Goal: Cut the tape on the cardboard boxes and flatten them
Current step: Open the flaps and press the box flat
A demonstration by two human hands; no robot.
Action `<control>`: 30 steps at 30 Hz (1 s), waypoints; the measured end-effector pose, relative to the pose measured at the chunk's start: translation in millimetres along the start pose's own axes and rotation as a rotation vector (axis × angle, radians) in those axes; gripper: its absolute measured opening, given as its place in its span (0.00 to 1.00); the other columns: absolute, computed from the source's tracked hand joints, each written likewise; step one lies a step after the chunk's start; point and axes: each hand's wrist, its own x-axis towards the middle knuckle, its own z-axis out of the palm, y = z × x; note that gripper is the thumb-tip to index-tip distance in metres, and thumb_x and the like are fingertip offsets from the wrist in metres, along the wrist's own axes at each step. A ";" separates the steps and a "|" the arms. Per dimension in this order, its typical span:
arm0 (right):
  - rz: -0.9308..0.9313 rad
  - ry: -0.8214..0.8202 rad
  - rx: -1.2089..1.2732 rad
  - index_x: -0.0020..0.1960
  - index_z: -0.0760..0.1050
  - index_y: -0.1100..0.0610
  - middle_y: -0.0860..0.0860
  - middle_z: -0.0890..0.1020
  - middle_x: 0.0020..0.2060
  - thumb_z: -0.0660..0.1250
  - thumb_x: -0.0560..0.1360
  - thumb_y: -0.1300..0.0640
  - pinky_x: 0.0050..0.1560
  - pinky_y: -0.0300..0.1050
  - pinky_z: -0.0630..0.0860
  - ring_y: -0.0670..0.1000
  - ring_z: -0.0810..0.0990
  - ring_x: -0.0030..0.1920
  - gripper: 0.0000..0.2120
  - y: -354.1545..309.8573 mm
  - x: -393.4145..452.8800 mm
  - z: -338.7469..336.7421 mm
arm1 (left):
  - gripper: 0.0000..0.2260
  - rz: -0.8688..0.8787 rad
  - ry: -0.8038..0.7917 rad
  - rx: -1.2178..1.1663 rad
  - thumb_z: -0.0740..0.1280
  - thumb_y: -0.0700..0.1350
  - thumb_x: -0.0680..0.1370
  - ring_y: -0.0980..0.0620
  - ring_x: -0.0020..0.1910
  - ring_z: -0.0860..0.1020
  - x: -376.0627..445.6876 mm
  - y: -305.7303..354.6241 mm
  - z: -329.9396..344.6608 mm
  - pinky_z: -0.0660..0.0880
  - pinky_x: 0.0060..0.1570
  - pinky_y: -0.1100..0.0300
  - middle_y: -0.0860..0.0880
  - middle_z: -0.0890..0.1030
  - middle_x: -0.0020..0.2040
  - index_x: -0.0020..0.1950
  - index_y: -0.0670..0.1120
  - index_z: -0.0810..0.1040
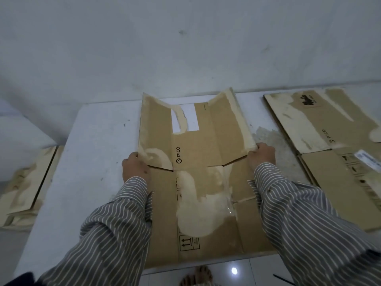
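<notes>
Tabletop: flattened, tape-scarred PICO box (198,153)

The flattened box (198,157) in the middle carries the word "PICO" beside a round logo, printed sideways on its centre panel, and near its front edge a framed pair of upward arrows. The box at right (309,124) also reads "PICO" sideways; its dark mark near the far edge and handling symbols are too blurred to read.
</notes>
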 end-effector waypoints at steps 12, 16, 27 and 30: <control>-0.122 0.124 0.183 0.57 0.77 0.64 0.61 0.77 0.57 0.57 0.79 0.58 0.49 0.46 0.72 0.60 0.78 0.49 0.15 -9.4 -4.8 -51.8 | 0.14 0.023 0.128 -0.131 0.56 0.40 0.81 0.41 0.57 0.75 -35.3 50.9 -32.7 0.65 0.47 0.57 0.42 0.78 0.59 0.66 0.44 0.71; -0.117 0.188 0.211 0.61 0.75 0.63 0.60 0.75 0.60 0.57 0.80 0.59 0.50 0.46 0.72 0.60 0.77 0.52 0.15 0.6 13.2 -88.6 | 0.13 0.082 0.129 -0.180 0.57 0.41 0.81 0.41 0.57 0.75 -53.3 91.1 -31.3 0.66 0.48 0.57 0.43 0.78 0.59 0.65 0.44 0.71; -0.201 0.252 0.239 0.60 0.76 0.64 0.61 0.78 0.58 0.57 0.79 0.62 0.46 0.42 0.67 0.60 0.78 0.53 0.14 98.1 115.3 -215.2 | 0.11 0.095 0.144 -0.287 0.58 0.42 0.81 0.43 0.53 0.75 -139.4 214.9 73.5 0.66 0.46 0.57 0.43 0.78 0.58 0.63 0.43 0.72; -0.210 0.244 0.206 0.62 0.76 0.64 0.61 0.78 0.57 0.57 0.79 0.62 0.49 0.45 0.71 0.61 0.78 0.54 0.15 133.0 144.6 -246.4 | 0.11 0.058 0.126 -0.310 0.58 0.42 0.81 0.45 0.48 0.74 -169.2 242.7 116.4 0.67 0.47 0.56 0.43 0.79 0.56 0.62 0.43 0.72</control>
